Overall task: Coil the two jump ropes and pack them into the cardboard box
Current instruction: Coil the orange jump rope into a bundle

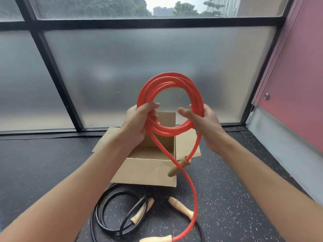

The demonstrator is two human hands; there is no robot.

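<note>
The red jump rope (pixel 170 81) is wound into a round coil held up in front of me, above the open cardboard box (pixel 148 170). My left hand (pixel 139 119) grips the coil's left side. My right hand (pixel 204 123) holds its right side with the thumb pointing into the ring. One wooden handle (pixel 178 167) dangles over the box's right corner. A loose red tail runs down to a second wooden handle (pixel 155 239) at the bottom edge. The black jump rope (pixel 111 213) lies loose on the floor before the box, with its wooden handles (pixel 180 207) beside it.
The box stands on a dark speckled floor (pixel 236 198) with its flaps spread out. A frosted window wall with black frames (pixel 56 72) rises just behind it. A red panel wall (pixel 297 84) with a grey base closes the right side.
</note>
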